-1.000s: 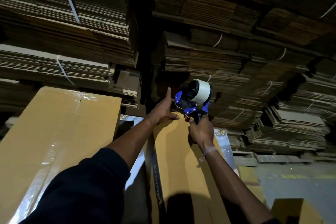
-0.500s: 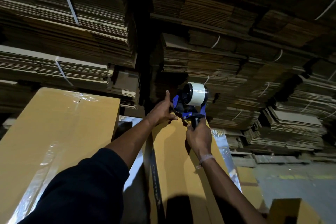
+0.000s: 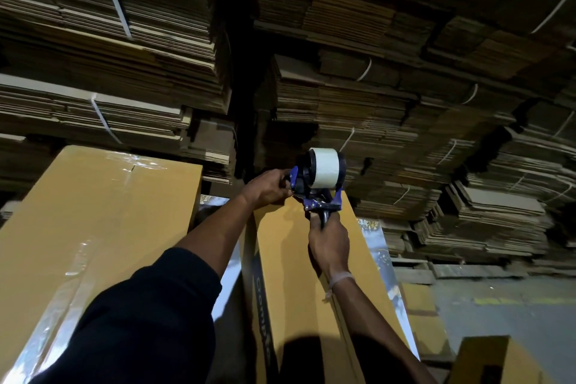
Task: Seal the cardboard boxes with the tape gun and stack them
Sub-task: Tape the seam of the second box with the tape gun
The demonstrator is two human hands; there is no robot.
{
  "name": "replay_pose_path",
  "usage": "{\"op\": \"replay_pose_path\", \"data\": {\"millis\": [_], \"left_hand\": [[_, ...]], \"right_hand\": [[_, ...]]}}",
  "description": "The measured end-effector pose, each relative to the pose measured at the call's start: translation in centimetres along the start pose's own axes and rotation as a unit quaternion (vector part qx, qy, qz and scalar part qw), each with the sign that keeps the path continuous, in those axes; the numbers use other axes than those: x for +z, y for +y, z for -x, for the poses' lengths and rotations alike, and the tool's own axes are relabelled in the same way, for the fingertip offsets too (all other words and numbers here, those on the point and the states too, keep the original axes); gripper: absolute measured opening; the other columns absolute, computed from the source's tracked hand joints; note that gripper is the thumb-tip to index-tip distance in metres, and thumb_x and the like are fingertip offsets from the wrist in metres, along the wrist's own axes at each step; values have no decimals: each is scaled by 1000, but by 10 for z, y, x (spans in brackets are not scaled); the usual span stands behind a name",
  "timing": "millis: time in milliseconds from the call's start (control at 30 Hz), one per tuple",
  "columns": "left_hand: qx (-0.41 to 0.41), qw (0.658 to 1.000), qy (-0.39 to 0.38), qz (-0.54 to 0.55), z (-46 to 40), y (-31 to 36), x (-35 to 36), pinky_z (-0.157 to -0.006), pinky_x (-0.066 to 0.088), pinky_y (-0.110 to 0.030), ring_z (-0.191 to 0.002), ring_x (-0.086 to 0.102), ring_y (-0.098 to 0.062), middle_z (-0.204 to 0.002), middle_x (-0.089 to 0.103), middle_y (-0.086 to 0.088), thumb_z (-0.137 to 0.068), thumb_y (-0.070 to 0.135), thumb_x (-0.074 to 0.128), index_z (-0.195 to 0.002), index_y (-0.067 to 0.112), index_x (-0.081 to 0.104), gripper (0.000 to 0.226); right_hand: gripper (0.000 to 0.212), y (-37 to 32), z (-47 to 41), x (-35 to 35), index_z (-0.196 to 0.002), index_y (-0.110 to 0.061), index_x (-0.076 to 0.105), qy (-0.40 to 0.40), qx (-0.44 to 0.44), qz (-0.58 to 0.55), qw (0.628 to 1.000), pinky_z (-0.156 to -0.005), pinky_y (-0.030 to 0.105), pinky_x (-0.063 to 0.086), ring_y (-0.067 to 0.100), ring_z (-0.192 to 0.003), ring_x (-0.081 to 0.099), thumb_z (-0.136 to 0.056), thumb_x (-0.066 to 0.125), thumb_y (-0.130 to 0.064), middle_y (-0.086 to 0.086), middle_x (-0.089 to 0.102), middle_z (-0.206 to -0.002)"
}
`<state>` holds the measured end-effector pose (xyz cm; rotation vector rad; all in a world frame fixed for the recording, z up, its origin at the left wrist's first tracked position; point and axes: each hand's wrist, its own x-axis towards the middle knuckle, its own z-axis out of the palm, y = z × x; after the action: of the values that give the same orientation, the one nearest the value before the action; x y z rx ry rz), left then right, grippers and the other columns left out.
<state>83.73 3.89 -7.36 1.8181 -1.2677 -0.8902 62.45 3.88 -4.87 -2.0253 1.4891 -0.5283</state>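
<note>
Two hands are working at the far end of the tall cardboard box (image 3: 299, 274) we are sealing. Our right hand (image 3: 328, 246) is gripping the handle of the blue tape gun (image 3: 314, 187), fingers curled firmly round it, and the gun is sitting at the box's top edge with its white tape roll (image 3: 324, 171) standing above the grip. Our left hand (image 3: 269, 188) is curling its fingers against the gun's front end, just left of the roll; whether it is pinching the loose tape end there we cannot tell.

A second ago this left hand was lying flatter on the box with a finger pointing up, and the gun was tilted further right; now the hand has closed in on the gun's nose and the roll is turning more squarely toward us. We are judging this as the start of a strip: the tape end is being set at the edge before a pull toward us.

Left of the grips, a second box (image 3: 93, 227), already showing shiny tape, is standing beside ours. Beyond the gun, bundles of flattened cardboard (image 3: 389, 109), strapped in white, are rising like a wall, leaving little room past the edge. A smaller box (image 3: 486, 358) is sitting low on the right.
</note>
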Motion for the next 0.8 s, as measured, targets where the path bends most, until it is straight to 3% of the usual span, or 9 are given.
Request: {"op": "replay_pose_path", "data": {"millis": [100,267,467,567,800], "left_hand": [[-11,1000,6,-8,-2,-2,1,-88,55,-45,-94,68,-22,-98,70,0,-98,21,67,-108,32,62,15],[-13,999,35,-20,2,4,2,-84,43,-32,-101,62,-17,-105,64,5,-102,24,63,-120,25,63,18],[-12,999,28,-38,1,2,2,-95,50,-38,-110,62,-17,-111,63,7,-102,25,62,-128,21,63,26],[-19,1000,11,-1,0,1,2,-93,51,-36,-103,64,-12,-104,67,9,-103,19,60,-124,23,65,21],[3,999,-21,47,4,1,1,-88,49,-29,-110,64,-11,-116,69,9,-106,17,54,-111,27,71,21]], "right_hand": [[29,4,0,-1,-120,-9,55,-4,-4,6,1000,-64,34,37,39,-85,65,-105,53,-34,7,67,-89],[28,10,2,-2,-121,-10,55,-11,-8,6,1000,-65,34,40,39,-86,65,-105,54,-33,13,71,-96],[26,20,16,-13,-119,-10,56,-14,-24,7,1000,-65,32,38,36,-85,65,-106,54,-32,8,69,-93],[23,32,31,-22,-119,-11,56,-18,-35,12,999,-62,33,39,35,-84,65,-105,55,-30,5,68,-91],[24,57,54,-33,-124,-16,59,-18,-22,-9,1000,-64,34,43,29,-87,67,-105,56,-31,5,73,-95]]}}
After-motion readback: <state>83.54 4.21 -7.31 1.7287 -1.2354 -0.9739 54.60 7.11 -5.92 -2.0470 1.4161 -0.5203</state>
